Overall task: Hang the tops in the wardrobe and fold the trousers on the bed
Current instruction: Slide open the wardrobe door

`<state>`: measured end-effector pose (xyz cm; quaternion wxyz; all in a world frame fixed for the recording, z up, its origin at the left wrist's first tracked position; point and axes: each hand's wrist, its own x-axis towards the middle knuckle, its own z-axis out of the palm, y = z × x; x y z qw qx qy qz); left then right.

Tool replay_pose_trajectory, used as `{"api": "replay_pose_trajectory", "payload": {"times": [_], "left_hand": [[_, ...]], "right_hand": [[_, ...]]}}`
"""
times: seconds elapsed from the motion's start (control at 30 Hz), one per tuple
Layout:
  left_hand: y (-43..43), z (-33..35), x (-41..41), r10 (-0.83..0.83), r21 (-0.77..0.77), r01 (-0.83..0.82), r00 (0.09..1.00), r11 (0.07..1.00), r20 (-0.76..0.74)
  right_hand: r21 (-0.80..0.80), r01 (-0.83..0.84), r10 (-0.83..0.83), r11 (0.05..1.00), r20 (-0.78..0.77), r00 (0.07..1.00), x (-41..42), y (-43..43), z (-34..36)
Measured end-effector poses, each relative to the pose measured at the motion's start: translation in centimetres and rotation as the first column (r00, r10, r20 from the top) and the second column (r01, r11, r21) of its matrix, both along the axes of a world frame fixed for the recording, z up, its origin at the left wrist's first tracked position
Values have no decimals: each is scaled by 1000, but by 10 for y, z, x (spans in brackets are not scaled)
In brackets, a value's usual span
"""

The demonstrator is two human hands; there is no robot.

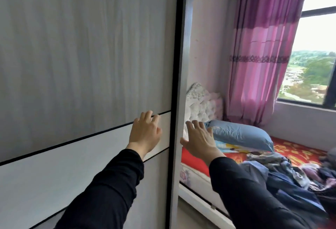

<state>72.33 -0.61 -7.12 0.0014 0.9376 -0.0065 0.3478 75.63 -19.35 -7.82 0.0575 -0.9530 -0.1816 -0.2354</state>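
One left hand (145, 135), touching wardrobe door (81, 46)

Home bedroom: bed (300, 153), pillow (241, 134), wardrobe (87, 65), pink curtain (263, 50).

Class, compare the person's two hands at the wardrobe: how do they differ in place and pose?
The left hand lies on the front of the wardrobe door, across its black line; the right hand is at the wardrobe's outer edge, with the bed behind it. The left hand's fingers sit close together; the right hand's are spread wider. Both are open, empty and black-sleeved.
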Motion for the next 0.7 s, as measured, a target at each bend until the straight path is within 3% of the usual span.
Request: {"api": "replay_pose_trajectory", "payload": {"times": [0.2,0.37,0.5,0.7], "left_hand": [[27,-14,67,73,159,-100,983,982,168],[52,-29,97,223,233,-292,933,927,282],[61,-39,103,381,307,-494,852,814,359],[69,-41,109,463,405,-653,749,641,475]], "right_hand": [[28,-249,247,968,77,966,106,38,-10],[-206,-453,493,868,242,835,174,67,-12],[-272,-551,614,789,354,706,211,85,-13],[-369,-622,717,691,463,521,242,93,-12]]}}
